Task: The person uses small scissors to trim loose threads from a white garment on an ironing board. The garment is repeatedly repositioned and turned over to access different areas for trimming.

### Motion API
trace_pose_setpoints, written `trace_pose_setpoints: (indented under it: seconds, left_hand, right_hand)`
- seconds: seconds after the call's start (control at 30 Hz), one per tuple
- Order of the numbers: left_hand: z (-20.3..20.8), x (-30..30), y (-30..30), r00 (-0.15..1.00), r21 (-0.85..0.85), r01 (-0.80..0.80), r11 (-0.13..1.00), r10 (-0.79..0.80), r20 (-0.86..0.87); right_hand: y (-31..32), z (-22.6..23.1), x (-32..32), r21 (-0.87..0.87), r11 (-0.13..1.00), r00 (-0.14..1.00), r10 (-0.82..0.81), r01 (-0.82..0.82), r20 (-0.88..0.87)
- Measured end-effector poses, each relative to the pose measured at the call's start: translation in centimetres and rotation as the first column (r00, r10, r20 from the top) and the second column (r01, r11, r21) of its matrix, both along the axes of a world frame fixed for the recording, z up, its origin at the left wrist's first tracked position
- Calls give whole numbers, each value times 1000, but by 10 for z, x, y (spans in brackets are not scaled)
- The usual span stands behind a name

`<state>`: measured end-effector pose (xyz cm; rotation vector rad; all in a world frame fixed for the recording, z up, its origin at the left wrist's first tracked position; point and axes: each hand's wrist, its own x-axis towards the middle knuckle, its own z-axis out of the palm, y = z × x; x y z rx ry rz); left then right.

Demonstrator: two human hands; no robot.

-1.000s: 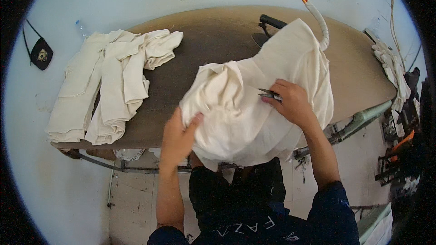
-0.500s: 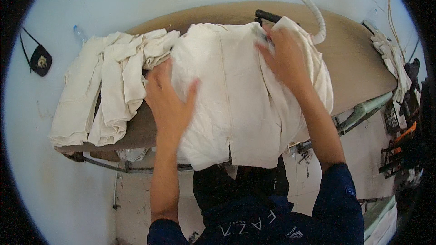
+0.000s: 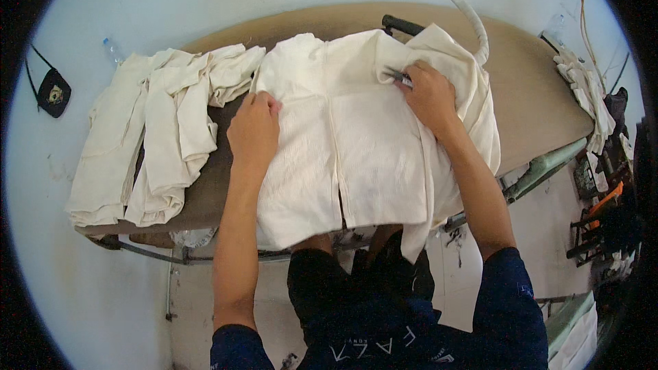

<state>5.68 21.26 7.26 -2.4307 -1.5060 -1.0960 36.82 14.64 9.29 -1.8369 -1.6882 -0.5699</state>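
A cream cloth garment (image 3: 377, 144) lies spread over the padded tabletop in front of me, a seam down its middle and its lower edge hanging over the near side. My left hand (image 3: 256, 123) is closed on the garment's left edge, fingers curled in a pinch. Closed around small thread snips (image 3: 397, 77) is my right hand (image 3: 432, 92), resting on the garment's upper right part. The blades point left over the cloth; the handles are mostly hidden in the palm. Bunched folds of the same cloth lie at the right forearm.
A pile of cream garments (image 3: 154, 137) lies at the left on the brown padded table (image 3: 534, 96). Behind the garment is a black handle (image 3: 403, 25) beside a wrapped cable (image 3: 473, 24). More pale cloth (image 3: 586, 89) hangs at the far right. A plastic bottle (image 3: 112, 49) stands at the wall.
My left hand has closed on the garment's left edge. The garment has flattened, and a lower right corner now hangs down. My right hand has moved slightly down, showing the snips clearly.
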Motion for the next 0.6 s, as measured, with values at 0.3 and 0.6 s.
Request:
trace_pose_setpoints:
  seconds: [0.3, 0.6]
  left_hand:
    - [-3, 35, -73, 887, -194, 391, 900, -312, 341]
    - [-2, 46, -50, 966, -249, 259, 933, -246, 80]
  right_hand:
    - [-64, -31, -72, -33, 973, 939, 210, -228, -274]
    - [-65, -40, -76, -44, 970, 938, 218, -238, -268]
